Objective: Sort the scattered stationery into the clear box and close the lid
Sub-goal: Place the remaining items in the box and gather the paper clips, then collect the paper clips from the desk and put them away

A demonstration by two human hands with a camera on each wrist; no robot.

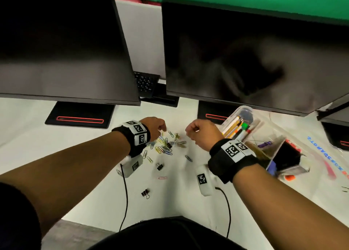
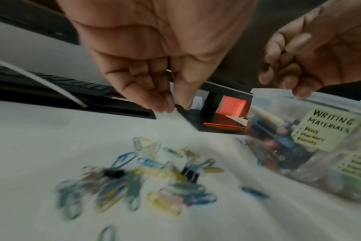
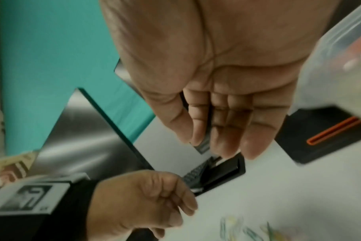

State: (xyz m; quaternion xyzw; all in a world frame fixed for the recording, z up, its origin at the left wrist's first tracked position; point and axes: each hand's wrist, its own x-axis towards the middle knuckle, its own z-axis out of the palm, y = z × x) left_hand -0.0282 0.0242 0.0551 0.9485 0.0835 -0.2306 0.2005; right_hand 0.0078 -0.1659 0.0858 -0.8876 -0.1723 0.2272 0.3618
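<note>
A heap of coloured paper clips (image 1: 166,146) (image 2: 146,176) with a black binder clip in it lies on the white desk. My left hand (image 1: 162,130) (image 2: 178,107) hovers just above the heap's far edge, fingers and thumb pointing down and nearly meeting; I see nothing between them. My right hand (image 1: 190,131) (image 3: 216,146) hangs to the right of the heap beside the clear box (image 1: 243,115) (image 2: 278,101), loosely curled and empty. The box stands open, with pens and markers (image 1: 238,129) in its far compartment. A label (image 2: 330,130) reads "Writing Materials".
Loose binder clips (image 1: 160,166) (image 1: 145,193), a stray paper clip (image 1: 188,158) and a small pink piece (image 1: 162,178) lie nearer me. Two dark monitors (image 1: 66,51) (image 1: 245,51) overhang the desk's far side on black bases (image 1: 79,115). A keyboard (image 1: 145,81) sits behind.
</note>
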